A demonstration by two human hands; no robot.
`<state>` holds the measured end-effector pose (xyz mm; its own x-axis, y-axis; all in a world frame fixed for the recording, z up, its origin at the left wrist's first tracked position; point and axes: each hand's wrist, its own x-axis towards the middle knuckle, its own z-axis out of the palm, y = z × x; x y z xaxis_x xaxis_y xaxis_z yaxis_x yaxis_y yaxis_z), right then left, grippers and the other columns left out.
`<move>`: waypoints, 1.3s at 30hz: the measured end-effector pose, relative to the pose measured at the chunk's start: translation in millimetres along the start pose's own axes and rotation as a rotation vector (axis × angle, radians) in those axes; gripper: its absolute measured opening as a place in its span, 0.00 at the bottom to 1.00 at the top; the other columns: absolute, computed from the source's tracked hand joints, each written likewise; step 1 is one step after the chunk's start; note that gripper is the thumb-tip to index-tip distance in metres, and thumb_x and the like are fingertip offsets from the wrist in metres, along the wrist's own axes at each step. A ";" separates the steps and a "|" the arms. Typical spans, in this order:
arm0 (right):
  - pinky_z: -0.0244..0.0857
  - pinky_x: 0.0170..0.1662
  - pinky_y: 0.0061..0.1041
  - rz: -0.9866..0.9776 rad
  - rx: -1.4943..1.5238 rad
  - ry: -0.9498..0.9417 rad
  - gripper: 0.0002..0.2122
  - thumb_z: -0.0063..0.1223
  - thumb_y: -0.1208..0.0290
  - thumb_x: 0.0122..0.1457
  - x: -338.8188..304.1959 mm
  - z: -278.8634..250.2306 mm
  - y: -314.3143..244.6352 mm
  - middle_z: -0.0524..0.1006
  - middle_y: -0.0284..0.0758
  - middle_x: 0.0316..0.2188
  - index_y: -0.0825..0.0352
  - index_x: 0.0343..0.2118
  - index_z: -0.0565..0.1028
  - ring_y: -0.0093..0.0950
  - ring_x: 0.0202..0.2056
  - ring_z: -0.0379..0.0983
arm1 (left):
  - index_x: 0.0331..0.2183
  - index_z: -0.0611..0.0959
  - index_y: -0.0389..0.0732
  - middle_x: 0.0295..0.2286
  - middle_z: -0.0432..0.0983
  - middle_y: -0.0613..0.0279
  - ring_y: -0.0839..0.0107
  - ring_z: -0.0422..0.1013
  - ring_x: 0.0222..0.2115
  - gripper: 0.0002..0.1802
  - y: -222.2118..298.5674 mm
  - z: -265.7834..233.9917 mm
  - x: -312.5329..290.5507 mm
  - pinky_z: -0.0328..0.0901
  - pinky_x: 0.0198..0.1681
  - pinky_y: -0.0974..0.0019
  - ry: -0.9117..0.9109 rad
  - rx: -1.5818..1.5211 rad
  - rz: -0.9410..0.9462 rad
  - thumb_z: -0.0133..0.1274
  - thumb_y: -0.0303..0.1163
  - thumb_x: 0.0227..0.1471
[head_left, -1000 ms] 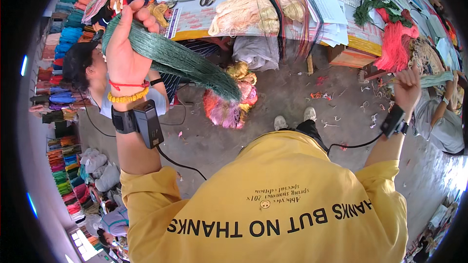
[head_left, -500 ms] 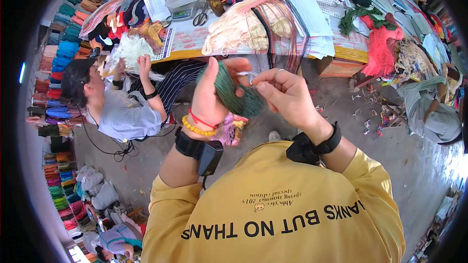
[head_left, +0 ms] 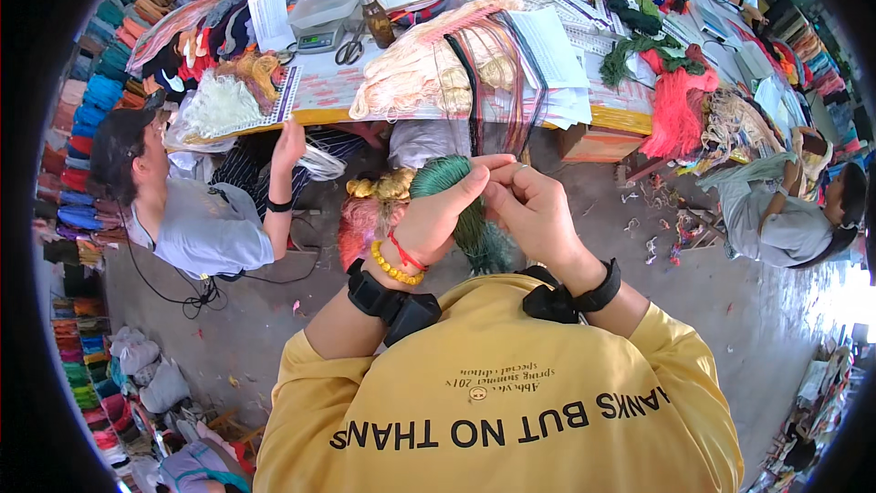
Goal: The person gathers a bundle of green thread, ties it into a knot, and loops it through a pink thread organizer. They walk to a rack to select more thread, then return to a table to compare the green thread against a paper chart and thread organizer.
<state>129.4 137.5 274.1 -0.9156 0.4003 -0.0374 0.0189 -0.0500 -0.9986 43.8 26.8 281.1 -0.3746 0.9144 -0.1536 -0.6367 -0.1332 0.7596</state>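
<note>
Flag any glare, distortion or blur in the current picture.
Head view: white glare burns out the right rim beside the grey floor. Head view: fisheye distortion bows the yellow table edge; corners go black. Head view: the looped green yarn skein in the left hand looks fairly sharp, as does the right hand.

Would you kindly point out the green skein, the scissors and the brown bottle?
Green skein (head_left: 440, 176), head view: its upper bend.
Scissors (head_left: 349, 51), head view: the handles.
Brown bottle (head_left: 377, 22), head view: its body.
</note>
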 end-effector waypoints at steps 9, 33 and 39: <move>0.58 0.21 0.13 0.106 0.221 -0.060 0.06 0.46 0.73 0.52 10.0 -28.3 -3.8 0.70 0.28 0.21 0.70 0.29 0.69 0.14 0.19 0.63 | 0.34 0.73 0.35 0.31 0.69 0.63 0.76 0.65 0.31 0.14 -5.7 2.4 19.7 0.59 0.35 0.73 0.175 0.123 0.110 0.42 0.36 0.51; 0.61 0.19 0.27 -0.302 -0.599 -0.531 0.05 0.46 0.73 0.48 98.1 -170.8 -51.6 0.69 0.38 0.13 0.68 0.26 0.68 0.33 0.14 0.67 | 0.26 0.74 0.36 0.13 0.63 0.71 0.82 0.58 0.17 0.15 -5.5 50.3 121.1 0.54 0.21 0.78 0.284 0.560 0.006 0.46 0.40 0.49; 0.60 0.23 0.22 -0.548 -0.623 -0.511 0.05 0.46 0.71 0.50 116.5 -191.3 -31.4 0.71 0.37 0.20 0.68 0.24 0.69 0.24 0.21 0.68 | 0.24 0.73 0.37 0.14 0.63 0.70 0.81 0.58 0.17 0.15 -14.9 57.5 140.7 0.54 0.21 0.78 0.341 0.538 0.032 0.46 0.40 0.49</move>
<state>99.0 360.7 293.8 -0.9219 -0.2284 0.3128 -0.3870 0.5766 -0.7195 39.4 179.5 284.5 -0.6379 0.7282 -0.2506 -0.2270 0.1331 0.9647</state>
